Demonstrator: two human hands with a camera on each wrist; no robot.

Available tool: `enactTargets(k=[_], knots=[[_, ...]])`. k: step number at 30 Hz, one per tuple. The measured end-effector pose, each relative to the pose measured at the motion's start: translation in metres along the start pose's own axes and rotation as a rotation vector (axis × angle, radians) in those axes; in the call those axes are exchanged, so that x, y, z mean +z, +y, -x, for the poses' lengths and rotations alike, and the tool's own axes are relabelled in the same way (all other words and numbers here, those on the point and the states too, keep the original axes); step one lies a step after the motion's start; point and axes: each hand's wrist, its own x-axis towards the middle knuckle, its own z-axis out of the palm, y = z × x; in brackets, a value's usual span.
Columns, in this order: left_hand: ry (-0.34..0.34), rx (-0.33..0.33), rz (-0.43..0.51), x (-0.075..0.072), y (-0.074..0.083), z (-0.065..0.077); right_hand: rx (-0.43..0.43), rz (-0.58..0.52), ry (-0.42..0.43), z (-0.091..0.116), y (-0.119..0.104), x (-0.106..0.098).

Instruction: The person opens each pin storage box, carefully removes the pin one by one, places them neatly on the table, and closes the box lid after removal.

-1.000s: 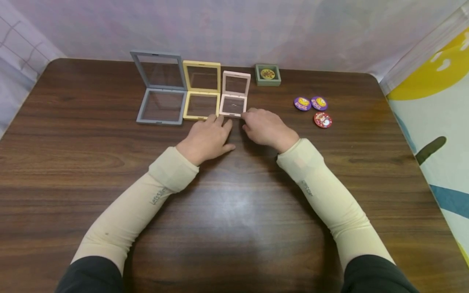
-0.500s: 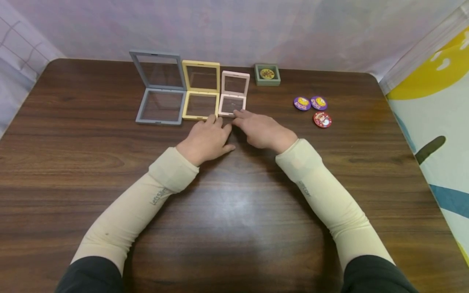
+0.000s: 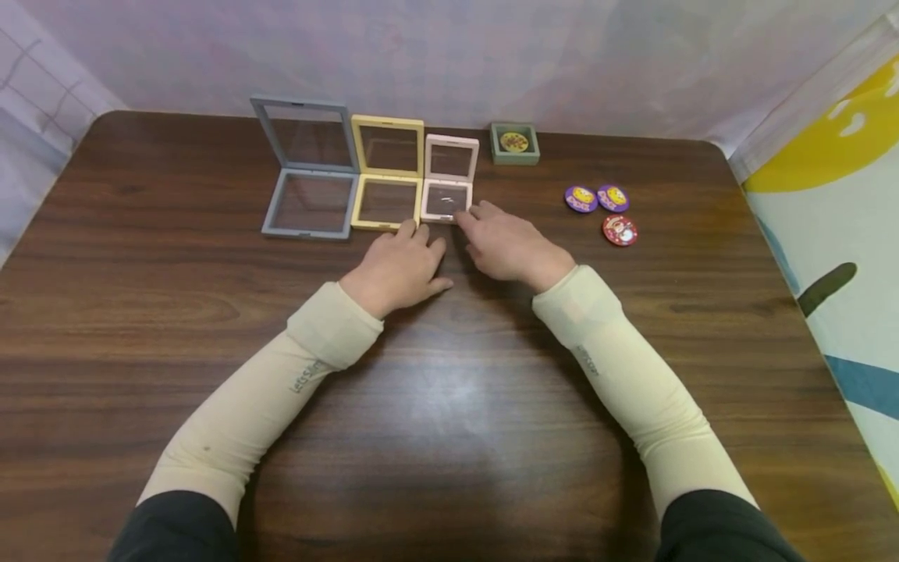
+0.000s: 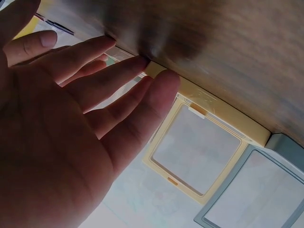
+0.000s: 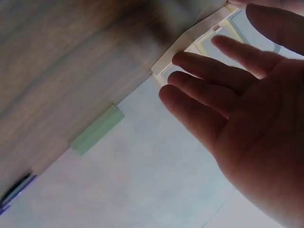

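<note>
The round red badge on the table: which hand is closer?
Right. The right hand is left of the round red badge, beside the small pale-pink square frame; the left hand is farther left, by the yellow square frame.

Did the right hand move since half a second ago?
Yes, the right hand moved slightly to the right, judged against the yellow frame.

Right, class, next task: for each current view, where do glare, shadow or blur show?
Head view: pale glare on the near half of the table; left wrist view: the left hand has a shadowed palm, the table's grain blurred; right wrist view: the right hand looks dark against a bright backdrop, the green frame soft, without fine detail.
</note>
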Motion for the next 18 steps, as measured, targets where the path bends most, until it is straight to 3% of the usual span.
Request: enactTargets(k=[4,11,15,18], knots=[[-0.008,-0.001,-0.004,0.001,0.000,-0.001,-0.002,0.007,-0.029,-0.001,0.000,0.001],[-0.027,-0.001,-0.012,0.001,0.003,0.002,0.048,-0.044,0.032,0.004,0.012,-0.007],[-0.014,0.016,-0.027,-0.001,0.005,0.001,0.124,-0.090,0.099,0.007,0.034,-0.024],[-0.022,0.005,-0.033,-0.002,0.004,-0.001,0.212,-0.102,0.107,-0.003,0.051,-0.037]])
